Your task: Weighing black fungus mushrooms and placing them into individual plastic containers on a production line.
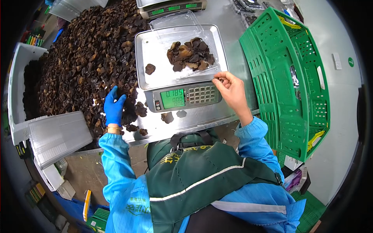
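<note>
My left hand (114, 108), in a blue glove, rests at the near edge of a large heap of wood ear mushrooms (90, 58), thumb and fingers apart. Bare, my right hand (230, 87) pinches a small dark mushroom piece (221, 80) at the near right corner of the scale's metal tray (142, 78). On that tray a clear plastic container (214, 68) with its lid (174, 19) folded back holds a pile of mushrooms (191, 55). One loose mushroom (150, 69) lies left of it. The digital scale (188, 96) has a lit green display.
Stacked green plastic crates (274, 72) stand at the right. A stack of clear plastic containers (59, 137) lies at the near left, by a white foam box (17, 96). A second scale (173, 8) is at the back. Loose mushrooms (167, 117) lie near the metal table's front edge (186, 125).
</note>
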{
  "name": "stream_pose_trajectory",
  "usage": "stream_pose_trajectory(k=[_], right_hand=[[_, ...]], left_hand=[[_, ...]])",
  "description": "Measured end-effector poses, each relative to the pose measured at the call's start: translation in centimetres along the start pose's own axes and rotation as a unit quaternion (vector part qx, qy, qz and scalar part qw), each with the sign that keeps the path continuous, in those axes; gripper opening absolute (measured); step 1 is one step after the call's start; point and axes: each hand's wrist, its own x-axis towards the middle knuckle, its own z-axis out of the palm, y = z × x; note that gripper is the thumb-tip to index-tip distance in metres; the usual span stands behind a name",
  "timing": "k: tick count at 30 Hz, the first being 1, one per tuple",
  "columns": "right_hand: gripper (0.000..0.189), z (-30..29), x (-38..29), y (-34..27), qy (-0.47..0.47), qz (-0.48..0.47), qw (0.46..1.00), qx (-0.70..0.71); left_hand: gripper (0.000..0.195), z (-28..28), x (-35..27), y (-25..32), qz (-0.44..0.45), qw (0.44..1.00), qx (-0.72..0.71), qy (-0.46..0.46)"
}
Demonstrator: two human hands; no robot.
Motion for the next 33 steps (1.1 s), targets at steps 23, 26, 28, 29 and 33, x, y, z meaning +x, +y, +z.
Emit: stream_pose_trajectory(k=[23,26,28,29,33], right_hand=[[0.031,3.6,7.8,-0.4,0.048,-0.191,0.977,-0.081],[0.030,3.0,7.1,0.9,0.108,-0.191,0.972,-0.080],[0.028,1.8,6.6,2.2,0.129,-0.043,0.985,-0.103],[0.028,1.2,6.6,3.2,0.129,-0.043,0.985,-0.103],[0.036,-0.7,6.6,5.0,-0.001,0.193,0.966,0.169]], left_hand=[[0.088,15.7,5.2,16.3,0.082,0.985,-0.127,-0.081],[0.054,16.0,9.6,14.3,-0.082,0.911,-0.391,-0.101],[0.043,15.9,9.2,16.8,-0.056,0.897,-0.433,-0.072],[0.042,15.5,8.7,17.5,-0.002,0.907,-0.414,-0.074],[0.063,14.2,4.7,15.7,0.202,0.971,-0.097,-0.086]])
